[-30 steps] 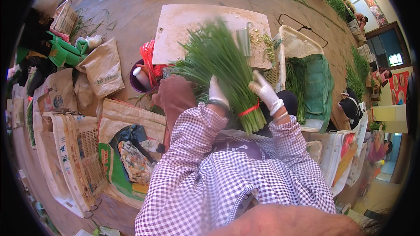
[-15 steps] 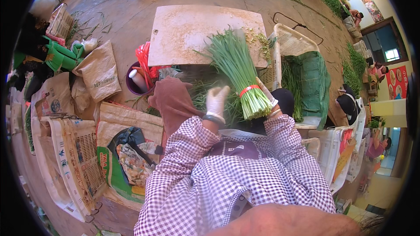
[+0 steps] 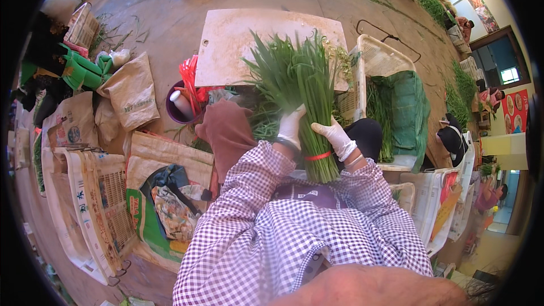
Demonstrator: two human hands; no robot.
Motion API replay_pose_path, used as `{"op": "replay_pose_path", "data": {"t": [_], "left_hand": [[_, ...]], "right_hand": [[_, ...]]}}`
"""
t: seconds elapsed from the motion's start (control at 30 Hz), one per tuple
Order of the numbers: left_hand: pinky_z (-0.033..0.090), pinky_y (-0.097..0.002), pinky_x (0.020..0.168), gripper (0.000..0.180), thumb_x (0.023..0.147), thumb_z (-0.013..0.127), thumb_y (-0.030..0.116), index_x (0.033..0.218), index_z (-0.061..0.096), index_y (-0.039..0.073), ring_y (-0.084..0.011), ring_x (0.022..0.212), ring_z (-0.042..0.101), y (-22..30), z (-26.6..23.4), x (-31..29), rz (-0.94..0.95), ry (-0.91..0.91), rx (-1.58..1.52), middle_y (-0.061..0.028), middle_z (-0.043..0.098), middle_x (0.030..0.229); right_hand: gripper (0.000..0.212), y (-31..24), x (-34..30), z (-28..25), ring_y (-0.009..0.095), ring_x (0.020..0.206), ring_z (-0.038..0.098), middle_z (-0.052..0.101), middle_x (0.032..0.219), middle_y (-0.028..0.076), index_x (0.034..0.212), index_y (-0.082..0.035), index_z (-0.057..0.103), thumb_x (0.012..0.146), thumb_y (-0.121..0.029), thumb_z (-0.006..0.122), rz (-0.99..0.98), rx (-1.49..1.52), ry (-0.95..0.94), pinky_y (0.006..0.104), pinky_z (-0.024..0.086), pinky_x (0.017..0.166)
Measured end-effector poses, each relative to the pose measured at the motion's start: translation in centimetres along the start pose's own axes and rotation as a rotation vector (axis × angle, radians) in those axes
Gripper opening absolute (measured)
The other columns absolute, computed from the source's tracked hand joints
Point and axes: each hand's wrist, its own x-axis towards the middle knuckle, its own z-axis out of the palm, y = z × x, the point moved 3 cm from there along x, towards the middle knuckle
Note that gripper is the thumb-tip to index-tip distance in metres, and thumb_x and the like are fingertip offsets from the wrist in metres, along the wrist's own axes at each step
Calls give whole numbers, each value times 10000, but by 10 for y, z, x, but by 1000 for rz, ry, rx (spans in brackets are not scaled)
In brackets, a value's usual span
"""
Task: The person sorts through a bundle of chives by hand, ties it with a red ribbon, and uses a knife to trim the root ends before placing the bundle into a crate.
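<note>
A thick bundle of green chives stands upright in front of my body, cut stalk ends down and leafy tips fanning over the board. A red band circles it near the stalk ends. My left hand, in a white glove, grips the leaves on the bundle's left side. Above the band, my gloved right hand holds its right side with the thumb across the front; the other fingers are partly hidden behind it. Loose chives lie beneath, beside my left hand.
Ahead stands a pale, dirt-stained board with plant scraps at its right. A purple bucket with red ties sits left of it. On the right, a white crate holds chives and green sacking. Sacks and stacked crates flank me.
My left hand has moved up and right from beside the bundle and closed on its leaves. The bundle has swung more upright, and my right hand now shows at its front right.
</note>
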Motion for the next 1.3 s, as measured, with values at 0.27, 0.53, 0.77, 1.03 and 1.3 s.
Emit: {"op": "replay_pose_path", "data": {"t": [0.27,0.53,0.77,1.03,1.3], "left_hand": [[474,-458,942,435,921,555,351,1231,564,46,-310,1054,597,1,-3,-8,-135,-36,-261,-131,622,1190],[416,-509,1019,542,912,439,434,1288,530,55,-359,1153,549,-8,-10,7,-40,-44,-318,-161,570,1285],[369,-477,1054,541,948,403,468,1286,526,63,-321,1198,500,-30,29,8,-63,-66,-124,-131,542,1315],[380,-540,1052,606,922,462,504,1316,511,47,-330,1241,481,-62,106,-17,-100,-247,-11,-153,515,1357],[384,-490,1070,447,965,506,317,1306,517,29,-304,1222,511,-141,111,-15,-499,-489,-201,-160,556,1319]], "right_hand": [[571,-9,6,-4,182,1041,597,619,1172,86,1321,-8,494,847,-227,725,112,117,-88,326,480,918],[1199,-25,-42,-21,213,1139,550,557,1263,222,1476,104,79,702,-413,835,153,-495,-190,278,412,990],[874,-40,-55,-66,187,1036,603,636,1147,138,1356,66,384,714,-316,839,172,-234,-278,320,498,901],[1063,-108,-151,-116,347,961,644,643,1060,250,1446,-1,284,629,-433,808,-36,-1072,58,363,509,842],[1002,-80,-270,-171,300,1034,628,625,1149,212,1461,-16,255,653,-290,779,128,-926,201,342,493,892]]}}
